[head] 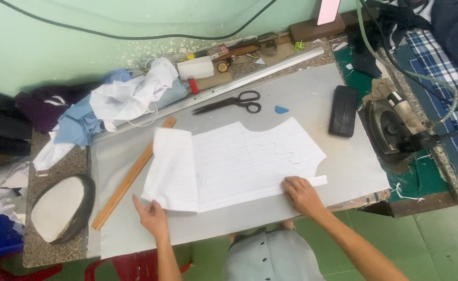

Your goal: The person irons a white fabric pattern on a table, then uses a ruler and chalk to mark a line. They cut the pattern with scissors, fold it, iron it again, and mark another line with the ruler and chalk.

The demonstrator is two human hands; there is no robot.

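A white striped fabric piece (239, 161) lies flat on the grey work surface (317, 93), its left part folded over. My left hand (150, 214) rests on the fabric's lower left corner, fingers apart. At the lower right edge my right hand (302, 195) presses flat on the fabric next to a narrow white strip (317, 180). A long wooden ruler (130, 177) lies diagonally just left of the fabric. Black scissors (234, 102) lie beyond the fabric's far edge.
A blue chalk piece (281, 109) and a black block (343, 111) lie at the back right. An old iron (393, 127) sits at the right. Crumpled white and blue cloth (120, 101) is heaped at the back left. A padded oval form (62, 208) rests on the left.
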